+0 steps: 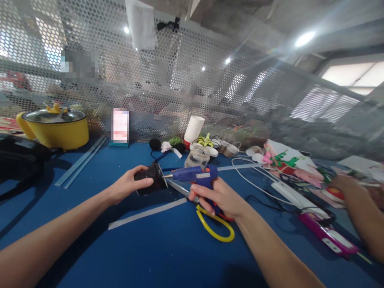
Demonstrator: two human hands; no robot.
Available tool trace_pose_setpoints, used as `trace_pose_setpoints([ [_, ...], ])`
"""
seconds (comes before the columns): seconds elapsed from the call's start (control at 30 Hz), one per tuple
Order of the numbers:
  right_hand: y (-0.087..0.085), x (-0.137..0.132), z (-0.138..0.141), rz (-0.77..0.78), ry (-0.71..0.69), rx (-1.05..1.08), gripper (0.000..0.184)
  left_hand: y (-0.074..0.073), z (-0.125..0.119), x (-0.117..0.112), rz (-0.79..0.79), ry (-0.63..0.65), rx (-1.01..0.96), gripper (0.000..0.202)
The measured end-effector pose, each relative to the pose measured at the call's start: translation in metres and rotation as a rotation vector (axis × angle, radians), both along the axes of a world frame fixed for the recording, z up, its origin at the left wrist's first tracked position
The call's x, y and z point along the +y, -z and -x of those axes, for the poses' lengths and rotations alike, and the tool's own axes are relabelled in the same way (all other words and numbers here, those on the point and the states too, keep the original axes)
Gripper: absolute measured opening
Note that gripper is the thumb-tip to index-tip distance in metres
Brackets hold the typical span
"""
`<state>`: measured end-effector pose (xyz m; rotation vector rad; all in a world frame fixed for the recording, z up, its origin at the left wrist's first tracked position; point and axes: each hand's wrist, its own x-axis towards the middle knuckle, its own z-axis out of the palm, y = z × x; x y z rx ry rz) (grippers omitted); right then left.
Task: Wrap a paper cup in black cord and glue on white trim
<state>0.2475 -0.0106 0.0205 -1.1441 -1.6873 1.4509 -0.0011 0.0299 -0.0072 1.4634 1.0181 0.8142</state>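
My left hand (129, 185) grips a black rounded object (151, 179) just above the blue table (90, 248). My right hand (221, 197) is closed round the handle of a blue glue gun (195, 175). The gun's metal nozzle points left and touches the black object's right end. Scissors with yellow handles (214, 229) lie on the table under my right hand.
A yellow pot (55, 127) with a glass lid stands at the back left, a black bag (21, 158) beside it. White cups (194, 129), a clear jar (197, 157), craft scraps, a white power strip (292, 195) and a magenta tool (328, 235) lie to the right. Another person's arm (363, 212) reaches in at right.
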Motion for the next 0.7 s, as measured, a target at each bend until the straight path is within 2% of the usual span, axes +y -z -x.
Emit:
trace_pose_setpoints([
  [0.23, -0.011, 0.000, 0.000, -0.051, 0.074, 0.066, 0.024, 0.005, 0.001, 0.002, 0.138, -0.027, -0.173, 0.053],
  [0.37, -0.024, 0.015, -0.007, -0.112, 0.308, 0.176, 0.024, 0.003, 0.000, 0.001, 0.113, -0.014, -0.156, 0.053],
  [0.43, -0.031, 0.030, -0.014, -0.145, 0.456, 0.169, 0.026, 0.003, -0.001, 0.000, 0.068, -0.006, -0.109, 0.055],
  [0.5, -0.036, 0.048, -0.022, -0.158, 0.542, 0.111, 0.026, 0.002, -0.002, -0.001, 0.030, -0.007, -0.050, 0.061],
  [0.6, -0.038, 0.074, -0.031, -0.105, 0.545, 0.028, 0.030, 0.000, -0.005, -0.002, -0.009, 0.000, 0.037, 0.067],
  [0.7, -0.037, 0.092, -0.034, -0.048, 0.507, -0.064, 0.030, -0.001, -0.008, -0.003, -0.066, 0.018, 0.116, 0.064],
])
